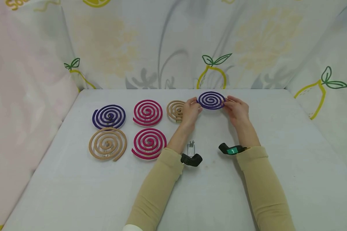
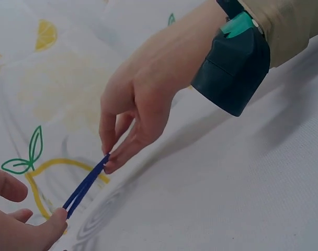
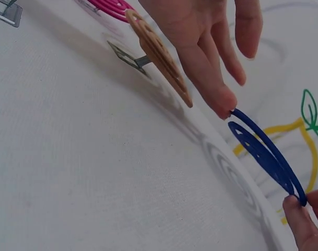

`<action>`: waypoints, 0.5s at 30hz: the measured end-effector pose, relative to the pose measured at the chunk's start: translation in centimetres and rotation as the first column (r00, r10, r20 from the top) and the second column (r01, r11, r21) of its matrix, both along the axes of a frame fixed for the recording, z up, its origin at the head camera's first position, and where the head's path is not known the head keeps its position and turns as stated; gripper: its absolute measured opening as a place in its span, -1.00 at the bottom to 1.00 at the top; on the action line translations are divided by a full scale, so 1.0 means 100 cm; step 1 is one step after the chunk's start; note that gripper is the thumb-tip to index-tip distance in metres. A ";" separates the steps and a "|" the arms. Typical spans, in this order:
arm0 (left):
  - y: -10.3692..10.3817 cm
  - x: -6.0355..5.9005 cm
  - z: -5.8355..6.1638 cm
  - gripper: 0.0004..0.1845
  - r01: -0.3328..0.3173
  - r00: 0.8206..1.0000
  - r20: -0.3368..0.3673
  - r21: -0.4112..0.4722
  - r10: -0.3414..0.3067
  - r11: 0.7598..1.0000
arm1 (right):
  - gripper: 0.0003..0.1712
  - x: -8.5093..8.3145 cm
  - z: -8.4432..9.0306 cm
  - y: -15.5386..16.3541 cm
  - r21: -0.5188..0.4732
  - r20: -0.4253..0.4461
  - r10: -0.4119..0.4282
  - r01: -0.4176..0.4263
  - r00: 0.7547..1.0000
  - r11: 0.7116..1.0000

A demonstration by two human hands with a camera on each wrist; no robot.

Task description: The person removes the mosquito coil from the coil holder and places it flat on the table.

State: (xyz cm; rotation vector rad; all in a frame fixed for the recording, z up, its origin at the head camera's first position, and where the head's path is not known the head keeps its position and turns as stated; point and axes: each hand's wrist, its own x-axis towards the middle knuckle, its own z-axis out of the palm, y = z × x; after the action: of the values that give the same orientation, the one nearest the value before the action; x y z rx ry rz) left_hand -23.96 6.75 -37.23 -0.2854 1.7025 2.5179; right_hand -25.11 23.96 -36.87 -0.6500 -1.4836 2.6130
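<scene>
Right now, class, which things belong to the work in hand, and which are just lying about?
In hand: purple coil, pinched at its edges by left hand and right hand.

Lying about: second purple coil, two pink coils, two tan coils, metal stand.

Coil colours: two purple (image 1: 211, 100) (image 1: 109, 116), two magenta (image 1: 147, 112) (image 1: 149, 143), two tan (image 1: 108, 144) (image 1: 175, 110). Bench (image 1: 292, 154): white. Backdrop (image 1: 173, 41): lemon print.
</scene>
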 end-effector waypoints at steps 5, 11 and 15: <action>0.002 0.002 -0.002 -0.41 0.059 0.998 0.016 0.004 -0.059 0.998 | -0.40 0.000 -0.005 0.002 0.045 0.024 -0.014 0.013 1.000 0.999; 0.004 0.002 -0.006 -0.36 0.110 0.993 0.039 -0.085 -0.107 0.990 | -0.58 -0.001 -0.010 0.004 0.011 0.021 -0.037 0.037 0.999 0.999; 0.006 0.003 -0.008 -0.33 0.128 0.991 0.046 -0.107 -0.124 0.986 | -0.41 -0.001 -0.011 0.003 0.057 0.062 -0.026 0.022 0.998 0.998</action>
State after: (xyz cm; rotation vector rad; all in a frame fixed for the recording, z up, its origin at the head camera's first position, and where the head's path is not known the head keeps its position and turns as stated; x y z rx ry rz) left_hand -23.68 7.30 -38.00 -0.2260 1.7875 2.3196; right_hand -25.22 24.30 -37.95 -0.7452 -1.5503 2.5455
